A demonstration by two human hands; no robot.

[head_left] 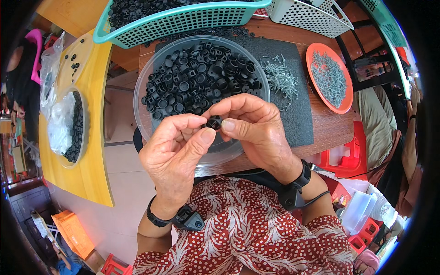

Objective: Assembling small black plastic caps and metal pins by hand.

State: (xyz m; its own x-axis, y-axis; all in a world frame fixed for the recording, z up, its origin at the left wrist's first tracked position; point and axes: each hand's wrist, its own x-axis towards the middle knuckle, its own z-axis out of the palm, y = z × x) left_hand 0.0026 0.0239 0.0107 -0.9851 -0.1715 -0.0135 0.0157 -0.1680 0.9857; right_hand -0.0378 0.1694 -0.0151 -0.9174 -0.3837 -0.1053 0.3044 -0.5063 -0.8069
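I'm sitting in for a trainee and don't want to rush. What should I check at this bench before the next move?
1. Small black part between the fingertips of the left hand and right hand: ok.
2. Whole part visible for inspection: not ok, fingers cover some of it.
3. Anything fitted inside it: cannot tell.
4. More black pieces in the clear tub: ok, plenty.
5. All silver screws kept in the orange dish: not ok, a loose pile lies on the dark mat.

No words, numbers or signs can be read. Any print on the red-and-white cardboard box [340, 194] at four o'clock is too small to tell.
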